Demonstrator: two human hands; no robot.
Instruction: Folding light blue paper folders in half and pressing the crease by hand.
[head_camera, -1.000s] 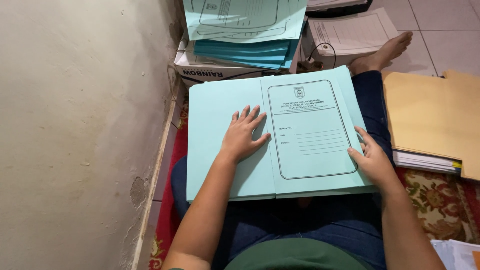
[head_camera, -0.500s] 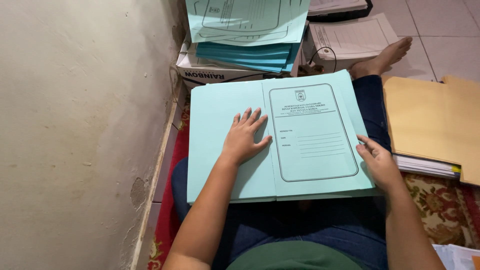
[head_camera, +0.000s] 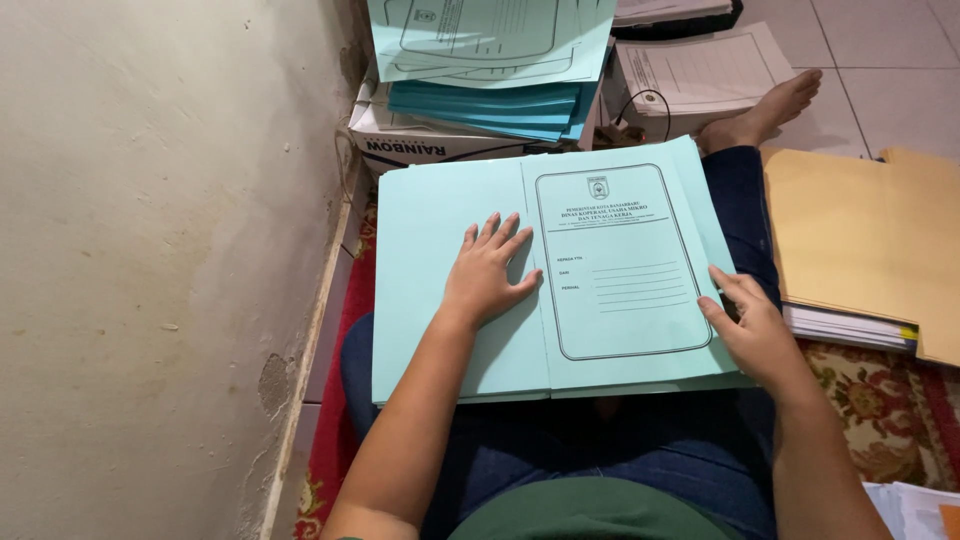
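Observation:
A light blue paper folder (head_camera: 600, 270) lies spread on my lap, its printed cover panel on the right and a plain flap on the left. My left hand (head_camera: 485, 272) rests flat with fingers apart on the fold between the two panels. My right hand (head_camera: 752, 335) sits at the folder's lower right edge, fingers curled over that edge and touching the paper. I sit on the floor in dark blue trousers, with one bare foot (head_camera: 765, 112) stretched out beyond the folder.
A stack of the same blue folders (head_camera: 490, 60) lies on a white cardboard box (head_camera: 420, 145) ahead. Printed white sheets (head_camera: 700, 70) lie beside it. Tan folders (head_camera: 865, 245) over a paper pile sit at right. A plaster wall (head_camera: 160, 250) stands at left; a patterned red rug (head_camera: 870, 410) underneath.
My right hand slid a little lower and outward along the folder's right edge. The left hand and the folder stay where they were.

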